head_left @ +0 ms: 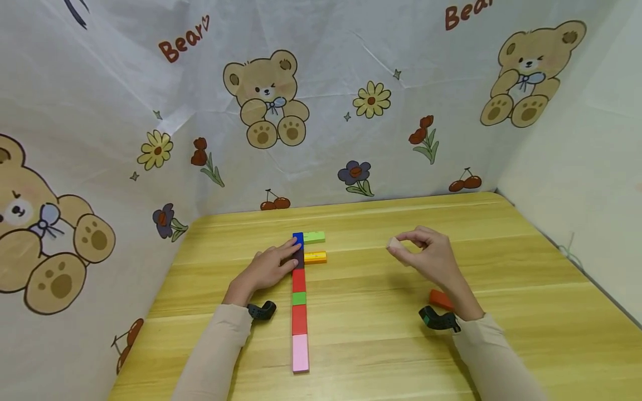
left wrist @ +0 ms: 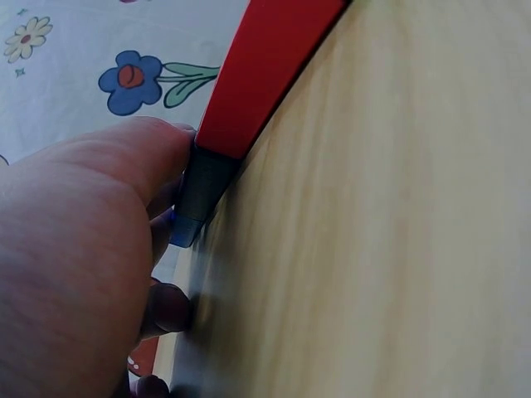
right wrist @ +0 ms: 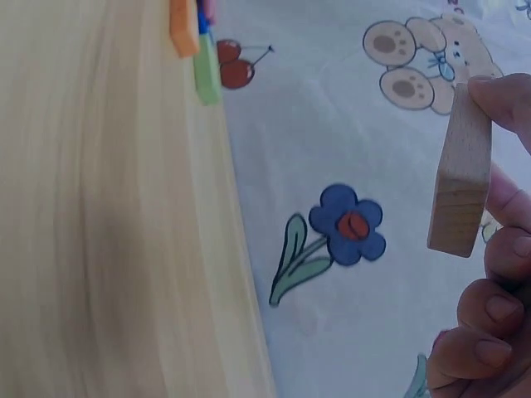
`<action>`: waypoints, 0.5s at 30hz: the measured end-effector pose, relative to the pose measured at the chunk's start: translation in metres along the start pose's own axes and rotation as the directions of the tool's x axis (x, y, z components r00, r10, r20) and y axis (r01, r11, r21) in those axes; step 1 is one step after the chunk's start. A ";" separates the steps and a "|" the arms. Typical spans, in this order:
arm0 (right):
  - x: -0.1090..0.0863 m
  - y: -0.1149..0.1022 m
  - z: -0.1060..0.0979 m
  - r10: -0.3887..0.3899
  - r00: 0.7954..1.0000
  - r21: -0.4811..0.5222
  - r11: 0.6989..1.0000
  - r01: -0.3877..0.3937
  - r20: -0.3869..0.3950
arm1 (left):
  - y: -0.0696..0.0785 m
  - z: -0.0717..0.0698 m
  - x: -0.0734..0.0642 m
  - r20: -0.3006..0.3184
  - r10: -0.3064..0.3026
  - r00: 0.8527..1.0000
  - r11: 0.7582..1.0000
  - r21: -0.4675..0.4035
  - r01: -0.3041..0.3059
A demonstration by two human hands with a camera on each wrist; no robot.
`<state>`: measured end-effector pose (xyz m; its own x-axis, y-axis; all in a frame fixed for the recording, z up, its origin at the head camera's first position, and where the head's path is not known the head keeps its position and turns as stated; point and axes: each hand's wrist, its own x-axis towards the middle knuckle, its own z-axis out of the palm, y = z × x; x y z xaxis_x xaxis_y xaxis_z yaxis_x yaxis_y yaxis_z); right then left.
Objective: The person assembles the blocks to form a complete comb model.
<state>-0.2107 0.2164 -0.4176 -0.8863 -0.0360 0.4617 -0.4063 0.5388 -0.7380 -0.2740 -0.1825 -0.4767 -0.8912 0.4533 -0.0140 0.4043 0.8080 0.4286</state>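
A straight row of coloured blocks runs away from me: a pink block (head_left: 300, 353) nearest, then a red block (head_left: 299, 319), a green block (head_left: 298, 298), another red block (head_left: 298, 280), a dark block (head_left: 300, 257) and a blue block (head_left: 298, 235) at the far end. My left hand (head_left: 271, 266) rests its fingertips on the dark and blue blocks, partly covering them. In the left wrist view the thumb lies along the dark block's side. Raised over the table, my right hand (head_left: 428, 253) pinches a plain wooden block (right wrist: 461, 178) between thumb and fingers.
A light green block (head_left: 314, 238) and a yellow-orange block (head_left: 316, 257) stick out rightward from the row's far part. Beside my right wrist lies an orange-red block (head_left: 441, 299). A bear-print cloth (head_left: 321, 111) hangs behind the wooden table (head_left: 371, 345).
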 end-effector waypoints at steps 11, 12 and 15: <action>0.012 -0.052 0.035 -0.019 0.995 0.173 0.985 0.002 0.099 | -0.001 0.000 0.000 0.004 0.008 1.000 1.000 -0.001 -0.007; 0.013 -0.052 0.039 -0.021 0.994 0.188 0.982 0.001 0.105 | -0.001 0.000 0.000 0.003 0.009 1.000 1.000 -0.003 -0.009; 0.014 -0.051 0.052 -0.010 0.993 0.234 0.972 -0.019 0.121 | -0.001 0.000 0.001 0.002 0.006 1.000 1.000 -0.002 -0.006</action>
<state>-0.2139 0.1449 -0.3989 -0.9026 -0.1431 0.4059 -0.4302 0.3273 -0.8413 -0.2753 -0.1832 -0.4773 -0.8882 0.4592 -0.0135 0.4093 0.8045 0.4305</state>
